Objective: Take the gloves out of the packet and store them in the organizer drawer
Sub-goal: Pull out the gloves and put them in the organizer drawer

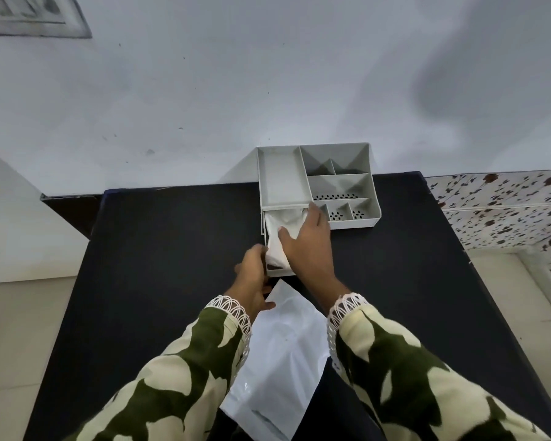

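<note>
On the black table (159,249) by a white wall (236,74), right hand (309,246), grip spread, presses gloves (279,240).

I see the drawer (279,271) pulled out of the grey organizer (315,183) on the black table (159,249). My right hand (309,243) lies flat on the white gloves (280,230) inside the drawer. My left hand (252,272) grips the drawer's front left corner. The white packet (277,361) lies flat between my sleeves

Soft, even daylight; wide-angle distortion at edges.
</note>
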